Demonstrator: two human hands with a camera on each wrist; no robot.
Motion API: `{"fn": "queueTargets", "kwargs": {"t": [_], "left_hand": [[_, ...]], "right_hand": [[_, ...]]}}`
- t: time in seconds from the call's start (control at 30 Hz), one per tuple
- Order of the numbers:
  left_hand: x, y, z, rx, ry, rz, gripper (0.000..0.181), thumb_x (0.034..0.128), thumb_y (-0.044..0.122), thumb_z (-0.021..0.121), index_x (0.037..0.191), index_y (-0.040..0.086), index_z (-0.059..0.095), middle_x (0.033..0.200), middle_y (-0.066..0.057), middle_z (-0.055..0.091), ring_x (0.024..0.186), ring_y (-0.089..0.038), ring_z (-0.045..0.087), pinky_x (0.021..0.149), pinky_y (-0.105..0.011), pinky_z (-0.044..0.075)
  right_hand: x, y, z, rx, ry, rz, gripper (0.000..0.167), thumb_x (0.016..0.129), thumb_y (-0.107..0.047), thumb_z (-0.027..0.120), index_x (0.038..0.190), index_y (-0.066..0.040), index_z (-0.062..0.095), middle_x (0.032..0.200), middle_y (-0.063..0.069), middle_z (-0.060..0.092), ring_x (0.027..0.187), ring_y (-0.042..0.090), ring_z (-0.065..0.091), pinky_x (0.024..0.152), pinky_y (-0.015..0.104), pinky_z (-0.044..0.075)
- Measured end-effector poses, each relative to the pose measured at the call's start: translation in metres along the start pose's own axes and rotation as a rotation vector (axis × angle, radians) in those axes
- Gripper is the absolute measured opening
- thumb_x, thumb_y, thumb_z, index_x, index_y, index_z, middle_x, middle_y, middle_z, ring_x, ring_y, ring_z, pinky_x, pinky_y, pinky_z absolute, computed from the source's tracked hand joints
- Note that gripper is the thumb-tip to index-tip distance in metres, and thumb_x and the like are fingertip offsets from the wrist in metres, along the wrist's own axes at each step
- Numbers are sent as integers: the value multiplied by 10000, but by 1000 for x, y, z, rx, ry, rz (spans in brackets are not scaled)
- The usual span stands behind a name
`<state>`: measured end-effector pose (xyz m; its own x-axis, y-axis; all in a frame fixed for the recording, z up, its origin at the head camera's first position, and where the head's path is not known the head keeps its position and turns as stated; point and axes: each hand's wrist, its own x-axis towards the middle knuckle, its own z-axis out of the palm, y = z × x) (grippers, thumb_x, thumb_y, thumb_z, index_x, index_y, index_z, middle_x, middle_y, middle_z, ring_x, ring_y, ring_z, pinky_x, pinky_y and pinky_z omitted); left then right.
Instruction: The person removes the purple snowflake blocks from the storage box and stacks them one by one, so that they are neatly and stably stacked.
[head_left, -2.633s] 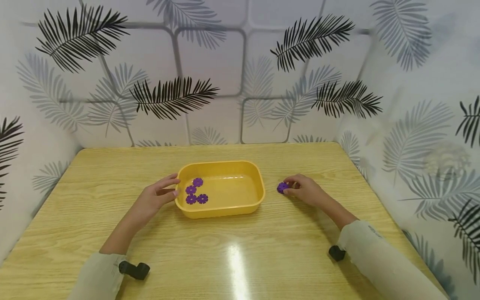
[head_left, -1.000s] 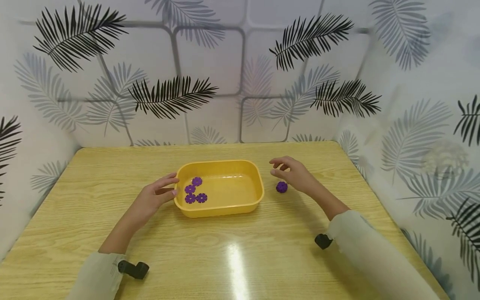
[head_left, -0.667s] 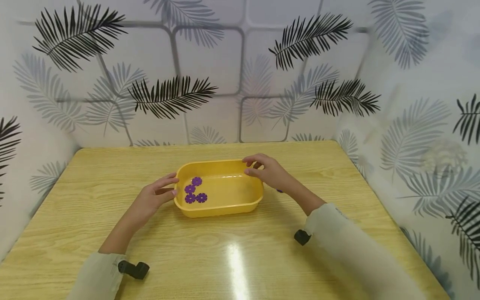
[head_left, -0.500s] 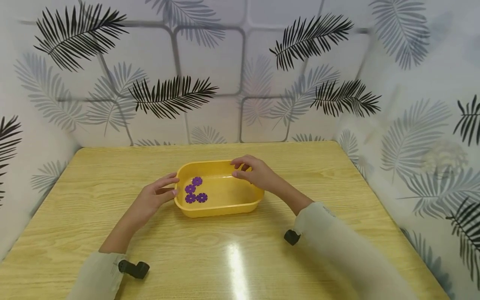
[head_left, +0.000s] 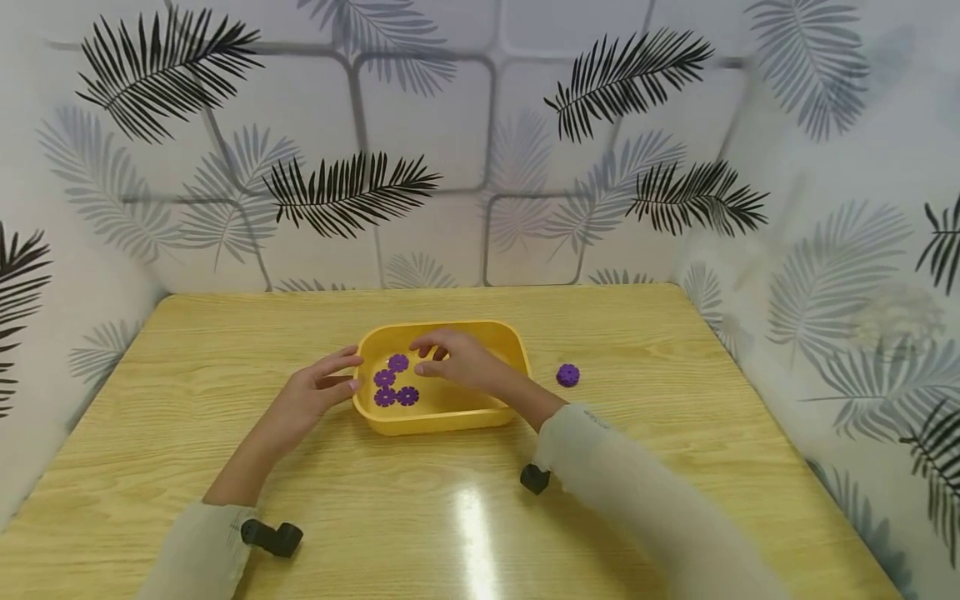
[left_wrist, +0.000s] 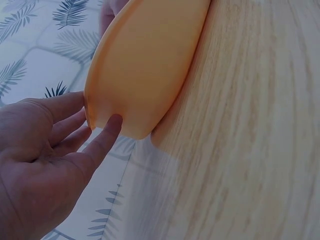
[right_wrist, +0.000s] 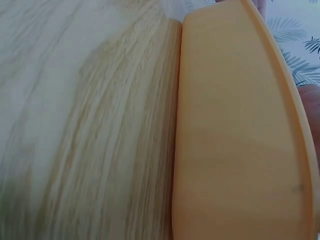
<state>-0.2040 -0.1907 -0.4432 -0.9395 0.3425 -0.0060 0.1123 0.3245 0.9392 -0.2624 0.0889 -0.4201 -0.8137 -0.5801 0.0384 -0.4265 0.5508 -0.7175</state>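
In the head view, a yellow plastic basin (head_left: 442,423) holds several purple snowflake discs (head_left: 385,397) grouped at its left end. My left hand (head_left: 307,393) touches the basin's left end with extended fingers; the left wrist view shows its fingertip on the outer wall of the basin (left_wrist: 145,65). My right hand (head_left: 468,367) hovers over the middle of the basin, fingers loosely bent and holding nothing, just right of the discs. A small stack of purple discs (head_left: 567,375) sits on the table to the basin's right. In the right wrist view, the basin wall (right_wrist: 235,125) hides most of my right hand.
The wooden table (head_left: 375,517) extends around the basin, with a bright light reflection in front. A leaf-patterned curtain (head_left: 420,125) closes off the back and both sides. Black wrist cameras (head_left: 272,537) are worn at both cuffs.
My right hand has let go of the purple disc stack, lifted, and moved left over the basin. The stack stays on the table. My left hand keeps its place at the basin's end.
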Motion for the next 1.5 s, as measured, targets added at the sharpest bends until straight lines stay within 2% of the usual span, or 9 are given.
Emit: {"fn": "queueTargets", "kwargs": {"t": [0.17, 0.4, 0.6, 0.77, 0.87, 1.03, 1.23, 1.5], "left_hand": [[-1, 3, 0, 13, 0, 0, 515, 1029, 297, 600, 1480, 69, 497, 1663, -11, 283, 1348, -367, 507, 1037, -299, 500], [-1, 5, 0, 28, 5, 1, 501, 1035, 287, 589, 1480, 75, 499, 1661, -6, 288, 1356, -368, 504, 1073, -382, 488], [-1, 5, 0, 28, 0, -4, 504, 1034, 282, 591, 1482, 71, 496, 1663, -6, 283, 1365, -373, 492, 1073, -374, 486], [0, 5, -1, 38, -1, -1, 509, 1034, 296, 590, 1483, 74, 495, 1663, -15, 285, 1373, -378, 484, 1069, -361, 490], [0, 4, -1, 31, -2, -3, 514, 1033, 299, 591, 1484, 72, 493, 1663, -16, 284, 1374, -376, 482, 1076, -374, 484], [0, 3, 0, 25, 1, -6, 515, 1033, 302, 592, 1485, 77, 493, 1660, -12, 289, 1369, -367, 490, 1086, -402, 476], [-1, 3, 0, 26, -1, 0, 520, 1033, 315, 589, 1487, 81, 492, 1660, -4, 288, 1365, -360, 496, 1063, -335, 493], [0, 1, 1, 9, -4, 5, 517, 1033, 290, 593, 1486, 65, 489, 1661, -12, 288, 1354, -366, 500, 990, -190, 484]], "right_hand": [[11, -3, 12, 6, -10, 20, 387, 958, -223, 706, 1308, -68, 653, 1156, 85, 662, 998, 198, 589, 835, 245, 515], [18, 0, 17, -2, -34, 63, 399, 951, -218, 715, 1322, -89, 649, 1143, 43, 659, 988, 180, 576, 878, 251, 515], [20, 6, 22, -5, -64, 98, 374, 934, -211, 738, 1282, -92, 677, 1115, 48, 661, 975, 174, 578, 867, 249, 511], [21, 9, 25, -7, -125, 97, 365, 904, -218, 774, 1240, -99, 695, 1104, 33, 668, 999, 156, 578, 899, 267, 492], [20, 8, 26, -40, -159, 100, 361, 893, -217, 787, 1228, -109, 704, 1105, 14, 667, 1006, 147, 579, 924, 271, 496], [18, 7, 28, -163, -200, 74, 294, 906, -232, 772, 1183, -142, 730, 1080, -13, 637, 979, 135, 564, 890, 247, 490], [19, 6, 29, -223, -209, 79, 242, 909, -236, 769, 1138, -164, 739, 1056, -21, 610, 958, 128, 548, 853, 234, 475], [18, 5, 30, -150, -183, 119, 258, 910, -194, 766, 1139, -148, 656, 1028, -18, 668, 945, 124, 602, 878, 243, 517]]}}
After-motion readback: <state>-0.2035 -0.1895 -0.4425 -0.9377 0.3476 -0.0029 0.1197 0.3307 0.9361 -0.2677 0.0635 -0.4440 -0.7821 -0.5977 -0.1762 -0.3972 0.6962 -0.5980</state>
